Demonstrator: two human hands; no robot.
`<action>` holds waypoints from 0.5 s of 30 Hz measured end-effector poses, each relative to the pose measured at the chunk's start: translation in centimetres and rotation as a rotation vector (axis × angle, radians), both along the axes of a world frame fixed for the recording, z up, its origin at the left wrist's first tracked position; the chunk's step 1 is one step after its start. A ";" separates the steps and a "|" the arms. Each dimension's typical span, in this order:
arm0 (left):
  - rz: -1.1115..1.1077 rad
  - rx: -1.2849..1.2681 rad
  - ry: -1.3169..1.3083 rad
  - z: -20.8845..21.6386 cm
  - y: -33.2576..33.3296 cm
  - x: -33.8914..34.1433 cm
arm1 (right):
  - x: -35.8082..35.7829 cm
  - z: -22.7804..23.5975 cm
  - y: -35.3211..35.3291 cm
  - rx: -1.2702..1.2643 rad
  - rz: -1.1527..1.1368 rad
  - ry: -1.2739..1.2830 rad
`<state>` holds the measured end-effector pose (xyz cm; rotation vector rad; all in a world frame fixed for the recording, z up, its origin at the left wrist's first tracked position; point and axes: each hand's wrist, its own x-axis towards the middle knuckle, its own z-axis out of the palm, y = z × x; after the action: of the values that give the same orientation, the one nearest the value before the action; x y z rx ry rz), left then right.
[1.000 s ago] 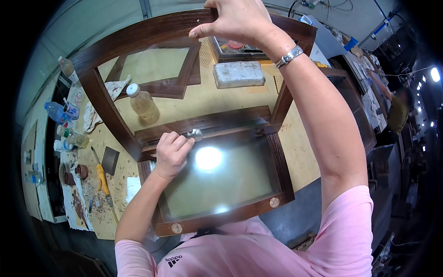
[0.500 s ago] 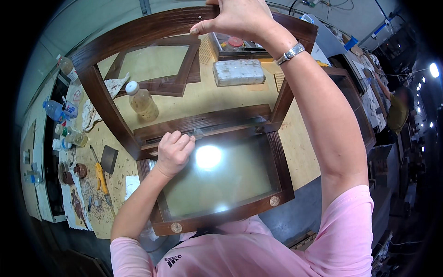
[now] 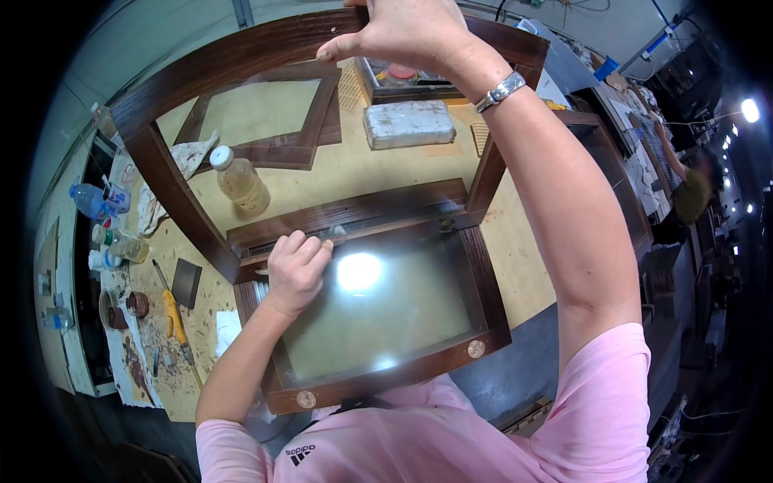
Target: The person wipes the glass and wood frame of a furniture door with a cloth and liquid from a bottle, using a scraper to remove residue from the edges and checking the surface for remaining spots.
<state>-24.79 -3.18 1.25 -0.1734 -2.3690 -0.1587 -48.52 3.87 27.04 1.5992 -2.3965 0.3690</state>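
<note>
A dark brown wooden frame (image 3: 209, 60) stands raised above the bench, joined or set against a glass-panelled wooden frame (image 3: 483, 302) lying flat in front of me. My right hand (image 3: 407, 36) grips the raised frame's top bar, thumb on the near face, remaining fingers partly out of view. At the seam between the two frames, my left hand (image 3: 296, 272) is closed in a fist. A small pale bit shows by its knuckles; I cannot make out what the fist holds. A dark metal fitting (image 3: 447, 224) sits at the seam's right end.
Beyond the raised frame are a white-capped bottle (image 3: 241, 183), a wrapped white block (image 3: 409, 125), and more glazed frames (image 3: 310, 153). On the left lie a yellow-handled screwdriver (image 3: 172, 314), a dark flat pad (image 3: 186, 283) and several bottles. A person (image 3: 691, 193) is at the far right.
The raised frame and bench have shifted slightly left in view. My left hand stays closed at the seam, a little further left, and my right hand keeps its grip on the top bar.
</note>
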 end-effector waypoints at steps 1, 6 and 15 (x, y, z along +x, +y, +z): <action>0.005 -0.021 -0.008 -0.1 0.0 0.0 | 0.1 0.1 0.2 -0.007 0.009 -0.005; 0.018 -0.106 0.032 -0.8 -0.3 0.1 | 0.4 0.3 0.1 -0.005 0.007 -0.014; 0.069 -0.031 0.104 -1.9 0.6 0.1 | 0.8 0.9 0.5 0.023 0.012 -0.048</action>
<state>-24.67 -2.54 -0.63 -0.1114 -2.2708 -0.0779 -47.74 4.39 27.95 1.6327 -2.4363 0.3883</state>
